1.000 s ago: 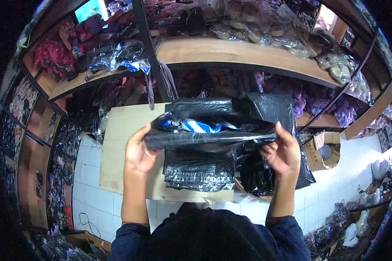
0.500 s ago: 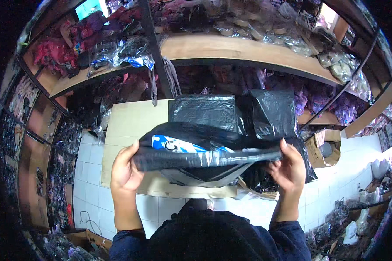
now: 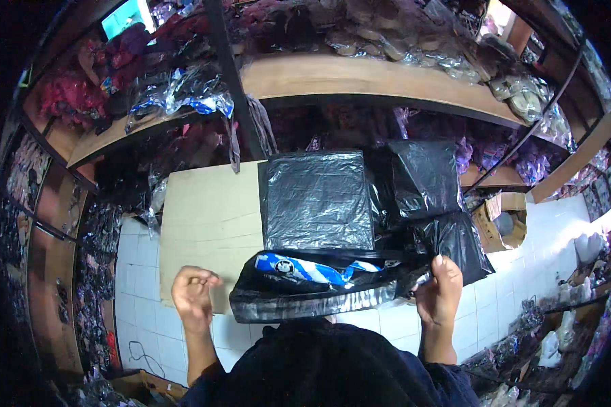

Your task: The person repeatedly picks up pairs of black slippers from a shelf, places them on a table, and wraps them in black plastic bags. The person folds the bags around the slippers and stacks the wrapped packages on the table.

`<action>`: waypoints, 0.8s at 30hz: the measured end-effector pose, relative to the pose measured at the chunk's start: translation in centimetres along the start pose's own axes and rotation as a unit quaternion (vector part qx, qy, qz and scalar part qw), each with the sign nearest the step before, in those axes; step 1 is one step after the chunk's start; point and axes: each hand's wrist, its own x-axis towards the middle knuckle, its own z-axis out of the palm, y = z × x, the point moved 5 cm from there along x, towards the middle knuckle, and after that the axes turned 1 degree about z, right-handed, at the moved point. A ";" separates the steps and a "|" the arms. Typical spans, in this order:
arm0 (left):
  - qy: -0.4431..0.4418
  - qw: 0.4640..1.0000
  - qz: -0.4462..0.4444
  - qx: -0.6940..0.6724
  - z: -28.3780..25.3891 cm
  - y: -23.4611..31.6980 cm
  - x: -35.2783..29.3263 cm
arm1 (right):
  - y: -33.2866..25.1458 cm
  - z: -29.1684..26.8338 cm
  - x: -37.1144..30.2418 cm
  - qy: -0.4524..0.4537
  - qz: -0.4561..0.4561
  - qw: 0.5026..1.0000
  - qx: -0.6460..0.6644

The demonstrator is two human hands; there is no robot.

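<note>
A black plastic bag lies near my body with its mouth spread open upward. Inside it shows a blue-and-white patterned item with a dark round emblem; what kind of thing it is, I cannot make out. My right hand pinches the bag's right end between thumb and fingers. To the left of the bag, my left hand is apart from it, with loosely bent fingers and nothing in them. Just beyond the bag lies a flat black plastic-wrapped parcel.
Beneath these lies a beige board. More black plastic bundles lie at the right, beside an open cardboard box on the white tiled floor. Ahead runs a wooden shelf stacked with plastic-wrapped goods; further shelves line the left.
The bag has come down and closer to my body, its mouth now wider. My left hand has let go of its left end; my right hand still grips the right end.
</note>
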 end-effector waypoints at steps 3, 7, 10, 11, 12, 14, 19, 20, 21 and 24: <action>-0.027 0.965 0.113 0.236 2.0 0.3 -0.5 | 0.3 0.6 0.0 0.025 -0.002 1.000 0.012; -0.125 0.933 0.070 0.330 2.6 -0.4 -0.2 | 0.1 1.0 0.5 0.046 -0.003 0.999 0.020; -0.079 0.945 0.123 0.292 2.0 -0.4 0.5 | 0.4 1.1 0.7 0.022 -0.007 0.999 0.023; -0.065 0.958 0.119 0.252 2.3 -0.4 0.8 | 0.6 1.0 0.8 -0.003 -0.019 1.000 0.020; -0.052 0.969 0.117 0.213 2.4 -0.2 1.1 | 0.8 0.7 0.9 -0.029 -0.030 0.999 0.019; -0.026 0.977 0.100 0.185 2.4 -0.2 1.2 | 0.9 -0.1 1.5 -0.040 -0.099 0.991 -0.076; -0.044 0.977 0.125 0.166 2.6 0.0 1.8 | 0.8 -0.6 2.5 -0.180 -0.176 0.916 -0.313; -0.049 0.974 0.130 0.176 2.6 0.0 2.0 | 1.3 -1.0 2.8 -0.185 -0.167 0.910 -0.332; -0.055 0.972 0.135 0.186 2.7 0.1 2.1 | 1.8 -1.5 2.9 -0.187 -0.159 0.904 -0.350; 0.034 0.992 0.058 0.104 2.6 -0.8 2.5 | 2.4 -2.0 3.3 -0.156 -0.164 0.935 -0.273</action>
